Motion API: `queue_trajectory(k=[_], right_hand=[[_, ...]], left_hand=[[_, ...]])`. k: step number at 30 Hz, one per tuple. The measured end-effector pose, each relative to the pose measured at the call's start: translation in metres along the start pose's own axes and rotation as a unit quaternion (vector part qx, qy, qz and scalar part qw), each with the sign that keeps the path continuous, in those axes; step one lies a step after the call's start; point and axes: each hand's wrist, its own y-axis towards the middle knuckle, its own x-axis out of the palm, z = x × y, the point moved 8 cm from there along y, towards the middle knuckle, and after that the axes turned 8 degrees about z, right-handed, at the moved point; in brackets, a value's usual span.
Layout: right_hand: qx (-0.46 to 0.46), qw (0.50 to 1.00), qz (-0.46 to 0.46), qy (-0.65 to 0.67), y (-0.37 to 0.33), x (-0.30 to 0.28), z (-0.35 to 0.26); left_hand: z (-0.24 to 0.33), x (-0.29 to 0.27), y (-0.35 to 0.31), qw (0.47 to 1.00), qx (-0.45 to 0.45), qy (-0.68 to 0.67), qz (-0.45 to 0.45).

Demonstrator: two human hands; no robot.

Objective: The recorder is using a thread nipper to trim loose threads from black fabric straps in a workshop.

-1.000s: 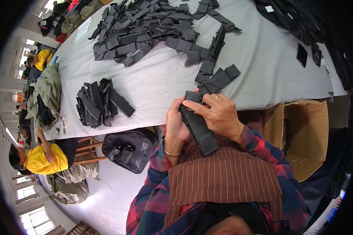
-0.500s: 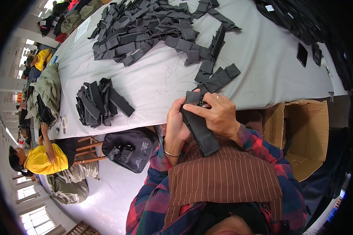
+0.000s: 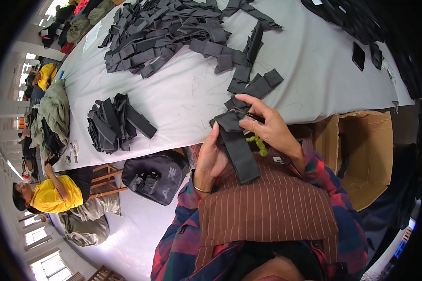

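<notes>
My left hand (image 3: pixel 211 157) pinches the top end of a dark grey fabric strip (image 3: pixel 240 157) between thumb and fingers. The strip hangs down over my brown striped apron (image 3: pixel 267 206). In my right hand (image 3: pixel 274 131) is a small pair of black thread snips (image 3: pixel 254 116), its tip close to the strip's upper edge. Bright green cord (image 3: pixel 259 145) dangles below that hand. Just beyond the held strip, more folded grey strips (image 3: pixel 263 85) trail across the table toward a large heap of strips (image 3: pixel 159 35).
A smaller bundle of strips (image 3: pixel 117 122) lies on the white-covered table (image 3: pixel 183 98) at left. A phone (image 3: pixel 358 56) and black garments (image 3: pixel 347 21) are at far right. Below stand an open cardboard box (image 3: pixel 365 154) and a black bag (image 3: pixel 154 178). A person in yellow (image 3: pixel 58 194) sits left.
My right hand has lifted off the strip and opened out somewhat, bringing the snips and green cord into view. My left hand still grips the strip. The whole view has shifted slightly.
</notes>
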Motion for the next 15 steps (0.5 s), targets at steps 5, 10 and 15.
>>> queue_trajectory(k=[5,10,15], right_hand=[[0.102,0.994,-0.041,-0.013,-0.008,0.008,0.006],[-0.033,0.991,-0.072,-0.106,-0.026,0.029,-0.014],[0.038,0.998,-0.043,-0.013,-0.021,0.024,0.014]], left_hand=[[0.002,-0.003,-0.006,0.999,0.016,0.02,0.019],[0.022,-0.013,-0.007,0.979,0.094,0.161,0.085],[0.024,-0.012,-0.011,0.961,0.088,0.243,0.096]])
